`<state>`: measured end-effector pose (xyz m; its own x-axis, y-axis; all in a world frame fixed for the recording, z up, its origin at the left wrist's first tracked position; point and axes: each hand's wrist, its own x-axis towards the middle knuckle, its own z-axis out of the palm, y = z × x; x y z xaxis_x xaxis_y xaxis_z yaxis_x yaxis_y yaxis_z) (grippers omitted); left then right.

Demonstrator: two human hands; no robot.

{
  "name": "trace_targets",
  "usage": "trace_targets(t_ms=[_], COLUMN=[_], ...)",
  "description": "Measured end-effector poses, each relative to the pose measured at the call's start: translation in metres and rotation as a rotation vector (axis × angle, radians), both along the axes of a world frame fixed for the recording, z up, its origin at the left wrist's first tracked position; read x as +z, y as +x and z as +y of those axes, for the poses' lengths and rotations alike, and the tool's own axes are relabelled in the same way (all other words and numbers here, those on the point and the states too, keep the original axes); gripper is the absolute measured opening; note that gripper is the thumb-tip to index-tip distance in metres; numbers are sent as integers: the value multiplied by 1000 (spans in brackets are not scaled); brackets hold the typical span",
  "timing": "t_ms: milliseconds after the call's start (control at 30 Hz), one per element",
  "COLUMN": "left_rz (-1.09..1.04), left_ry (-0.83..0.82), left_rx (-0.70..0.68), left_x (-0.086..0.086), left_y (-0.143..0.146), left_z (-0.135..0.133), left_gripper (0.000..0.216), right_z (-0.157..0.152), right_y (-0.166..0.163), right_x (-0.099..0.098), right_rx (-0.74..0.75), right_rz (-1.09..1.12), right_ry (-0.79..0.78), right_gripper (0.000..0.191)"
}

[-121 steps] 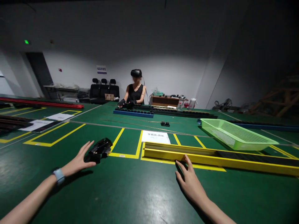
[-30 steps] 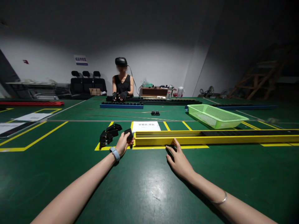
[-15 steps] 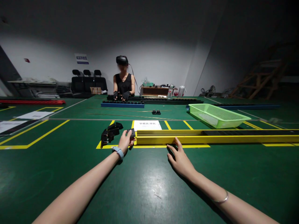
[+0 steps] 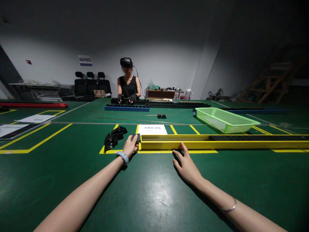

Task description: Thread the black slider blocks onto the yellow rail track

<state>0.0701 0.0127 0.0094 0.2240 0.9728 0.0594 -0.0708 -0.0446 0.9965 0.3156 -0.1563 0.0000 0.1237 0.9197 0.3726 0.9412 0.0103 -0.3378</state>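
Note:
My left hand (image 4: 130,146) is closed on a small black block (image 4: 136,138) and holds it at the left end of a long yellow rail (image 4: 217,143) lying across the green table (image 4: 149,190). Just left of that hand sits a pile of several more black blocks (image 4: 113,138). My right hand (image 4: 185,165) rests open on the table, its fingertips touching the rail's near side. A white label sheet (image 4: 152,129) lies just behind the rail's left end.
A light green basket (image 4: 223,120) stands behind the rail at the right. Across the table a person in black gloves works at a blue rail (image 4: 126,109). A pair of small black parts (image 4: 161,116) lies mid-table. Yellow floor-tape boxes mark the surface.
My left hand went from the pile of black blocks to the rail's left end with one block in it. In the last second it edged closer to the rail. The right hand stayed put.

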Motion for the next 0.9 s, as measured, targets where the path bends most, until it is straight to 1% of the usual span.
trace_targets(t_ms=[300, 733, 900], left_rz=[-4, 40, 51], left_ry=[-31, -9, -25], left_rx=[-16, -20, -40], left_x=[0, -3, -4], left_y=[1, 0, 0], left_z=[1, 4, 5], left_gripper=[35, 35, 37], right_z=[-1, -1, -1], right_y=[0, -1, 0], right_x=[0, 1, 0], right_rx=[-5, -2, -1], right_rz=[-1, 11, 14], right_ry=[3, 6, 16], right_gripper=[42, 42, 42])
